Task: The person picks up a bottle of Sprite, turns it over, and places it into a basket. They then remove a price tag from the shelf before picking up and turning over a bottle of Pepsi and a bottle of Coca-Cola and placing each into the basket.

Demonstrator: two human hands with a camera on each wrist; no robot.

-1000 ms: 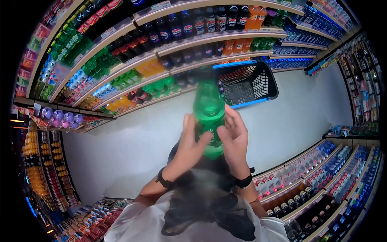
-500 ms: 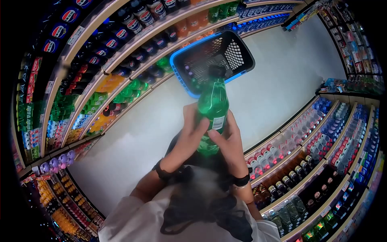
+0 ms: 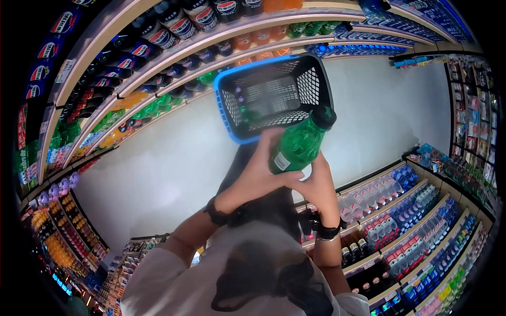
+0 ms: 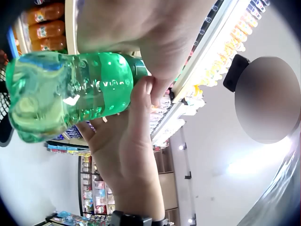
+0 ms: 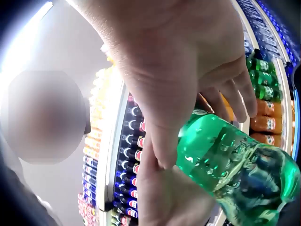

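A green plastic bottle (image 3: pixel 299 145) with a dark cap is held between both hands, tilted so its cap points up and right in the head view. My left hand (image 3: pixel 258 171) grips its left side and lower part; my right hand (image 3: pixel 319 184) holds the right side. The thumbs meet near the white barcode label. The left wrist view shows the clear green bottle (image 4: pixel 70 94) lying across the frame. In the right wrist view, the fingers of my right hand (image 5: pixel 164 66) are partly hidden behind the bottle (image 5: pixel 230 165).
Beyond the bottle, a black basket with a blue rim (image 3: pixel 222 108) stands on the pale floor (image 3: pixel 374 116) and holds small green and purple items. Shelves of cola bottles (image 3: pixel 182 26) run along the top and left; another drinks shelf (image 3: pixel 403 231) is at lower right.
The bottle has tipped towards the right, and its cap has swung right of the basket's middle. The left hand has moved higher beside the bottle. The head view has shifted.
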